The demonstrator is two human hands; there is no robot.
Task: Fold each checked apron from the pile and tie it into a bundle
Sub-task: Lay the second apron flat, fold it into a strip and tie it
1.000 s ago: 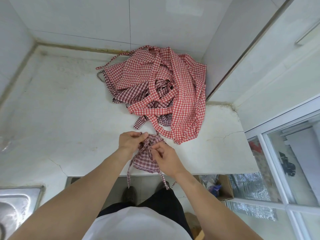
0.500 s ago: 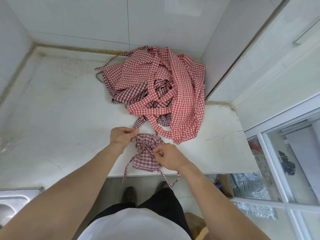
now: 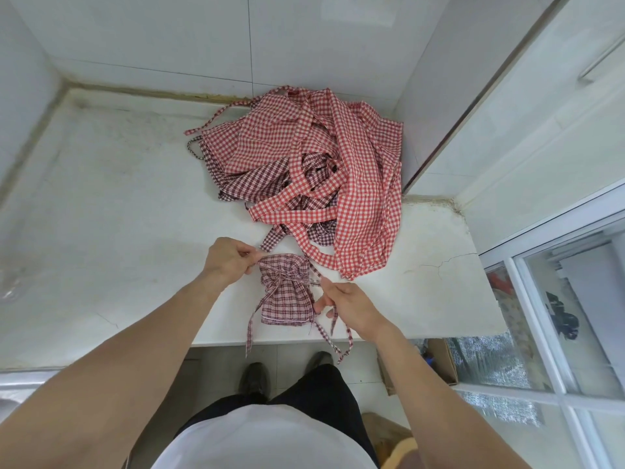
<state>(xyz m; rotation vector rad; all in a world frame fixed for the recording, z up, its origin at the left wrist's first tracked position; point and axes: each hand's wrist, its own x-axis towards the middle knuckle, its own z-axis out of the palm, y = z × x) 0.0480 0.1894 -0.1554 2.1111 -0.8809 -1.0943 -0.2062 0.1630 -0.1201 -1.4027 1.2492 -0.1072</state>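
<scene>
While the far left only shows a sliver of what looks like a steel sink cut off at the frame edge, the white stone counter takes up most of the view, and the action sits near its front edge. Left hand has its fingers curled, pinching one tie strap of the dark checked apron bundle and drawing it out to the left. The bundle lies on the counter between both hands, already folded small and cinched around its upper part by the strap. Right hand pinches the other strap on the right side of the bundle, and the loose strap ends dangle off the counter edge. My read is this one is nearly done, just the knot being snugged, though I can't tell if it's a finished knot or only the first cross, since it's tiny and partly behind the fingers. Behind and to the right sits the apron pile, red checked ones on top and darker ones underneath, all tangled up with straps, so plenty is left. How many aprons are in there is impossible to count. Further right, a cardboard box sits on the floor beside a glass door, contents hard to make out.
</scene>
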